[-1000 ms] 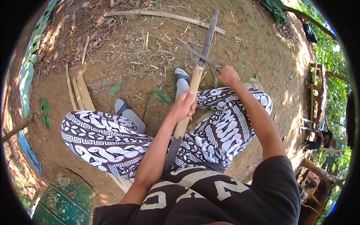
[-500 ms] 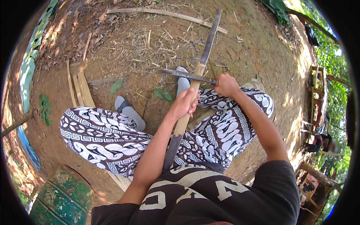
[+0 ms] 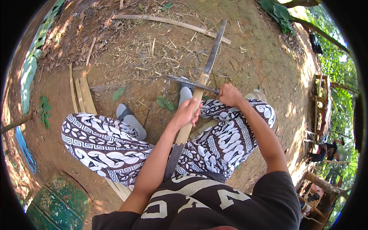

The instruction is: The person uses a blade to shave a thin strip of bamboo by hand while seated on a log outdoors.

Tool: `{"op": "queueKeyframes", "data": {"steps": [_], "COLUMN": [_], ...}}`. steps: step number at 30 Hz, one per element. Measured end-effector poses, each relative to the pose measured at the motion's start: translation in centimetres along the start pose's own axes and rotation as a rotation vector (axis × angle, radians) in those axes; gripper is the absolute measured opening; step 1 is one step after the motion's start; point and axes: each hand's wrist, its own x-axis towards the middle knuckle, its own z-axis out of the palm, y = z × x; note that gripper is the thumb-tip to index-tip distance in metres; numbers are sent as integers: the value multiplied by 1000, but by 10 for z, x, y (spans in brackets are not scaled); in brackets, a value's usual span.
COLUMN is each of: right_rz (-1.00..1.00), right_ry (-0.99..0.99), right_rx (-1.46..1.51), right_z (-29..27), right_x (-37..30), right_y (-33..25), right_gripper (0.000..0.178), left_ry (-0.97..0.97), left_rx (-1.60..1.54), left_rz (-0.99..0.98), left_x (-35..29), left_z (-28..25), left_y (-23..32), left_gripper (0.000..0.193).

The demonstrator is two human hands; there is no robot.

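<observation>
A long bamboo strip (image 3: pixel 185 133), pale in the middle and dark at both ends, slants from my waist out over the ground. My left hand (image 3: pixel 188 114) is closed around its pale middle part. My right hand (image 3: pixel 230 95) grips the handle of a long knife (image 3: pixel 180 79). The knife's dark blade lies across the strip, beyond my left hand, close to where the far dark section starts. Its tip points to the left. The strip's near end rests against my lap and belly.
Pale bamboo strips (image 3: pixel 87 97) lie beside my left knee. Another strip (image 3: pixel 168 23) lies farther out, past scattered shavings (image 3: pixel 149 63). A green, worn container (image 3: pixel 59 201) stands at lower left. Another person (image 3: pixel 327 151) is far right, near wooden structures.
The view has tilted slightly, so the scene sits a little lower. My hands keep their grips, and the blade stays at about the same spot on the bamboo strip.
</observation>
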Motion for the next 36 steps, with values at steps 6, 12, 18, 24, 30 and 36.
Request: {"op": "queueKeyframes", "data": {"steps": [6,12,18,24,30,36], "right_rz": [47,269,99,9,3,-24], "right_ry": [15,240,76,9,47,50], "right_rx": [-81,-6,52,-7,-65,-62], "right_z": [0,3,1,-4,9,26], "right_x": [-5,48,24,-10,-1,22], "right_y": [9,89,30,-9,9,32], "right_gripper": [29,31,33,26,19,20], "left_ry": [-7,-2,-11,-32,-29,14], "left_rx": [-14,53,-68,-180,-136,-9], "left_rz": [21,22,65,69,52,-7], "left_x": [-3,1,0,-1,-3,0], "left_z": [2,11,-1,-1,1,0], "left_y": [-3,-6,-2,-1,-4,-12], "left_gripper": [46,45,45,43,43,45]}}
